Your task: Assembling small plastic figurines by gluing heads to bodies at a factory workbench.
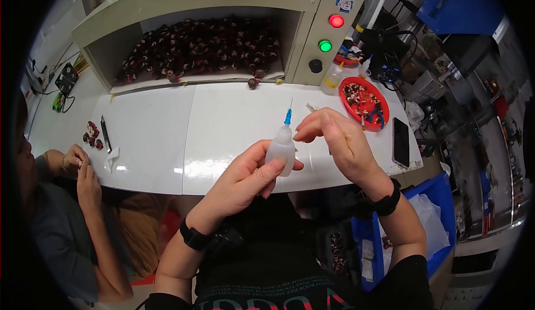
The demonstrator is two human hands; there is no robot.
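Observation:
My left hand (248,176) is wrapped round a translucent white squeeze bottle (280,153). The bottle stands nearly upright above the front edge of the white table, with a blue needle tip (288,117) and a thin needle pointing up. Just right of the bottle's neck is my right hand (348,145), raised, its fingers bent and its thumb apart from them. Nothing shows in that hand. Its fingertips come close to the neck; whether they touch it I cannot tell.
A beige box machine (309,37) filled with dark round parts (206,48) stands at the back. To the right are a red tray (346,103) of small parts, a second bottle (332,79), a phone (400,142) and a blue bin (446,204). A co-worker's hands (83,171) work at left.

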